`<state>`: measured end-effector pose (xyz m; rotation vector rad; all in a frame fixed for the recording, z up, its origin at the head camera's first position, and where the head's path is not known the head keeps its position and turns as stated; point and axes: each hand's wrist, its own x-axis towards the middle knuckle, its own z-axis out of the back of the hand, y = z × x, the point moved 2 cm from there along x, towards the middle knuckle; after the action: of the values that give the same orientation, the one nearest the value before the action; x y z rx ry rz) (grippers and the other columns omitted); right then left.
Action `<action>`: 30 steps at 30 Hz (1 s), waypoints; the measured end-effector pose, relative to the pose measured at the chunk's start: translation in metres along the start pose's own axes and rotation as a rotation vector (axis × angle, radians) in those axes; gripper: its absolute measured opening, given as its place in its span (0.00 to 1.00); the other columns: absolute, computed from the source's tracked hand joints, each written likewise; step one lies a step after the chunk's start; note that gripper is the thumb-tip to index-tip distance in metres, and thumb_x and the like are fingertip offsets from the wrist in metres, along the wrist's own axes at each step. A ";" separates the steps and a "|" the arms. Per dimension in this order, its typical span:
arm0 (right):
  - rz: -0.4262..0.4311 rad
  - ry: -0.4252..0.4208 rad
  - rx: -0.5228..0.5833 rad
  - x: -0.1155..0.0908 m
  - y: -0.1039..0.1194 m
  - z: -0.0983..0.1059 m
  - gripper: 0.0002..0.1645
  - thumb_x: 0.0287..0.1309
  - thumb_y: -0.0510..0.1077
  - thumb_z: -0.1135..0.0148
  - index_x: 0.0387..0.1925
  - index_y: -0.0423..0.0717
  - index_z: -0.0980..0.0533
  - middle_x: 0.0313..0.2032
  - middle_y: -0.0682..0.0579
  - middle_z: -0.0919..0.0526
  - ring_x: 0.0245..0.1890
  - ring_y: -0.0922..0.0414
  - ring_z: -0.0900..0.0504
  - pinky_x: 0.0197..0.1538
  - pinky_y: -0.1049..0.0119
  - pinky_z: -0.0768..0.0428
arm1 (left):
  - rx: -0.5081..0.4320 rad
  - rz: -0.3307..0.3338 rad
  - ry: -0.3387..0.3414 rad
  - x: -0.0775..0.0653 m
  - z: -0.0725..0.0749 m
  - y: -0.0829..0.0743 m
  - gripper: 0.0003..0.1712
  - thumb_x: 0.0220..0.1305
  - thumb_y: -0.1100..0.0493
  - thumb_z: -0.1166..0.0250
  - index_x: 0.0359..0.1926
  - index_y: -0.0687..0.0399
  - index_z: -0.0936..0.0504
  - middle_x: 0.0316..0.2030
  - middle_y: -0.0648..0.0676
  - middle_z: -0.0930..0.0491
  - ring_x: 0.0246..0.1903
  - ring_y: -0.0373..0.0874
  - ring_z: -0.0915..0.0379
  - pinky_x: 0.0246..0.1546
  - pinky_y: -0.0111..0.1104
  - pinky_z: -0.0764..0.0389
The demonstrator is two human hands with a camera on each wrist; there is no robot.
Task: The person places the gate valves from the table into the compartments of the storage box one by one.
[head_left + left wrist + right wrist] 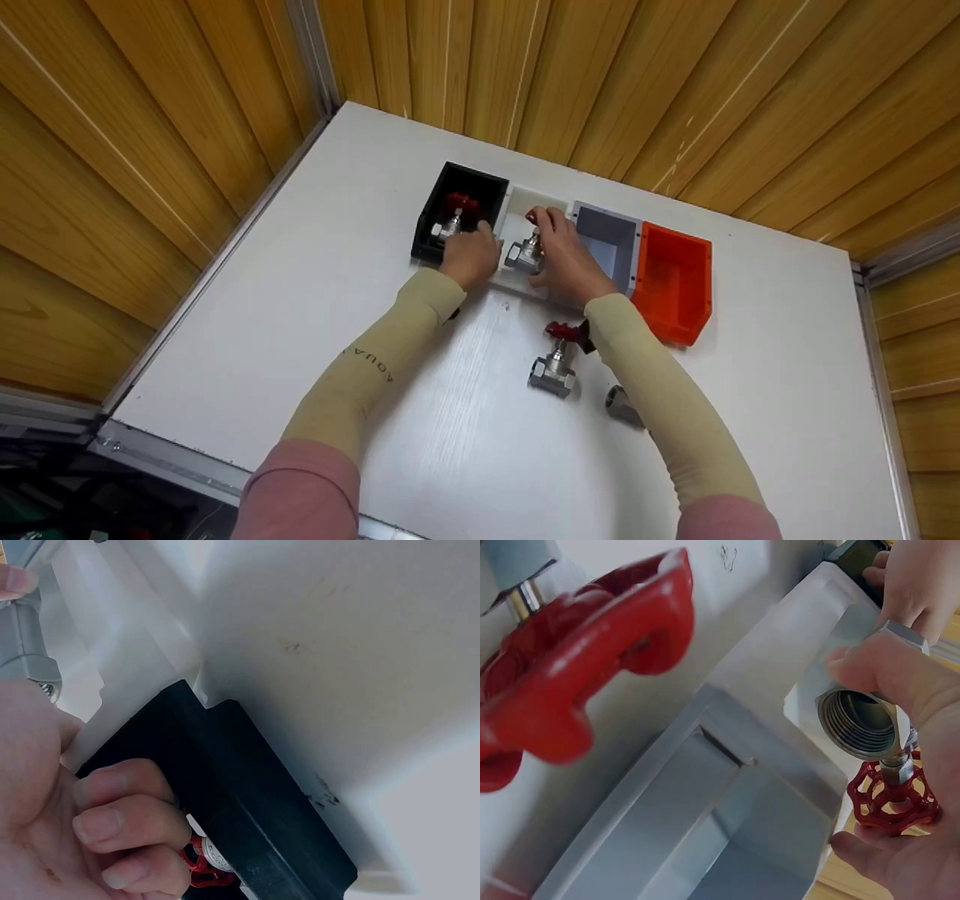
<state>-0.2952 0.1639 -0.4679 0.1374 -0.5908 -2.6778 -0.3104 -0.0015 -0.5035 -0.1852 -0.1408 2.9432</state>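
My right hand (568,259) holds a metal valve (525,253) with a red handwheel over the white bin (521,286). In the right wrist view the thumb lies along the valve's body and fingers reach around the handwheel (896,799); the threaded opening faces the camera. My left hand (471,256) is at the black bin (427,217), fingers curled over its edge beside the white bin. Another valve (448,227) with a red handwheel lies inside the black bin, partly behind the left hand. The left thumb is hidden in the left wrist view.
A grey bin (636,255) and an orange bin (679,262) continue the row to the right. Nearer on the white table (450,420) stands a valve (553,375) with a red handwheel. Another metal valve (622,405) is partly hidden under the right forearm. Wood-look panels (600,82) rise behind.
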 end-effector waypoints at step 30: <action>0.010 -0.003 -0.058 0.022 -0.006 -0.008 0.66 0.33 0.39 0.19 0.71 0.44 0.50 0.66 0.42 0.44 0.65 0.42 0.39 0.63 0.48 0.30 | -0.036 -0.001 -0.031 -0.001 0.000 0.000 0.26 0.76 0.45 0.59 0.54 0.65 0.34 0.35 0.60 0.15 0.34 0.53 0.16 0.34 0.44 0.18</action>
<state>-0.3165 0.1570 -0.4779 0.1140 -0.5130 -2.6826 -0.3095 -0.0014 -0.5038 -0.1445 -0.1979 2.9450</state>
